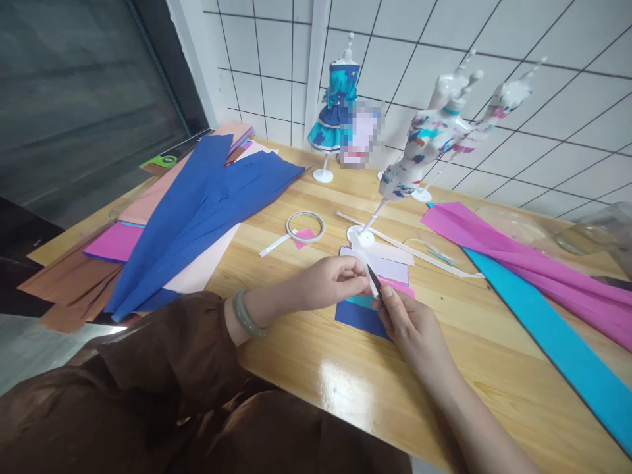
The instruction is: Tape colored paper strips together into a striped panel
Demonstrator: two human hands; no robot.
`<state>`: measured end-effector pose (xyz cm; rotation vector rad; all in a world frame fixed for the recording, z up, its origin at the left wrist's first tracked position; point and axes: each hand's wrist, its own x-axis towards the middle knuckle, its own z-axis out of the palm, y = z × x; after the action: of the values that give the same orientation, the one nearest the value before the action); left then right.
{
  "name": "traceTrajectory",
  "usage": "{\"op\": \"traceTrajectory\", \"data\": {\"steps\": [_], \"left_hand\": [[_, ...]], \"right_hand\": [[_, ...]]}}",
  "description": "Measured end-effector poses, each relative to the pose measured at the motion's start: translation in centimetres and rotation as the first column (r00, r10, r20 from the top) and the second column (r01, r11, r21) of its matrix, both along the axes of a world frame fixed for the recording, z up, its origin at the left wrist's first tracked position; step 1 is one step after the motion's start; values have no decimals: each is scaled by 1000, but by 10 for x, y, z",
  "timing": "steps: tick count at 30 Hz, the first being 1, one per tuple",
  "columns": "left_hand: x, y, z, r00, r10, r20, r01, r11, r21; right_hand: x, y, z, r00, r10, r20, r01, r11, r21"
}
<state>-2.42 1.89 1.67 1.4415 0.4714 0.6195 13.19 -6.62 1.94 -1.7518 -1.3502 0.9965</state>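
My left hand (340, 280), with a jade-coloured bangle at the wrist, pinches a thin white strip (364, 257) that rises past the fingertips. My right hand (407, 316) closes on a slim black pointed tool (374, 280), whose tip lies against the strip. Whether it is tweezers or a blade, I cannot tell. Beneath both hands lie small paper pieces in white, pink, teal and dark blue (358, 316), partly covered by the fingers. Just behind stands a small white mannequin (419, 148) with coloured patches on its torso. A tape roll (305, 227) rests to the left with its end pulled out.
Blue crepe paper (197, 210) tops a pile of coloured sheets on the left. Pink (533, 263) and turquoise (557, 329) paper lies at the right. A mannequin in a blue dress (338, 108) and other mannequins stand by the tiled wall. A long white strip (429, 254) crosses the table.
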Motion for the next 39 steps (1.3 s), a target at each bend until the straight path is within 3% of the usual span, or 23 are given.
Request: {"op": "traceTrajectory", "data": {"steps": [3,5,7,9,12,15,18,30,39], "left_hand": [[-3,-6,6,990,63,-123,-35,977,212],[-4,-10,7,972,112,-205,-23,920,392],[-4,-11,6,961,143,-235,-13,877,480],[-3,-10,4,967,153,-205,-54,906,420],[-1,-2,2,983,153,-106,-139,982,124],[0,7,3,986,150,-74,-158,980,-121],[-1,11,4,991,130,-27,-132,965,-228],[-2,11,3,991,134,9,-130,972,-194],[-2,14,-3,991,134,0,-131,968,-213]], "right_hand": [[1,1,0,1000,-3,-14,3,1000,1],[1,1,-1,999,-3,-35,3,1000,5],[2,2,-2,998,-9,-63,9,1000,-3],[3,2,-3,997,-18,-79,17,1000,-21],[3,1,-3,998,-20,-67,19,1000,-25],[1,-1,-3,999,0,-43,0,1000,-11],[1,-3,-3,999,21,-25,-21,1000,-1],[-1,-2,0,998,56,39,-56,998,9],[-1,-1,9,991,99,-90,-105,992,-71]]}}
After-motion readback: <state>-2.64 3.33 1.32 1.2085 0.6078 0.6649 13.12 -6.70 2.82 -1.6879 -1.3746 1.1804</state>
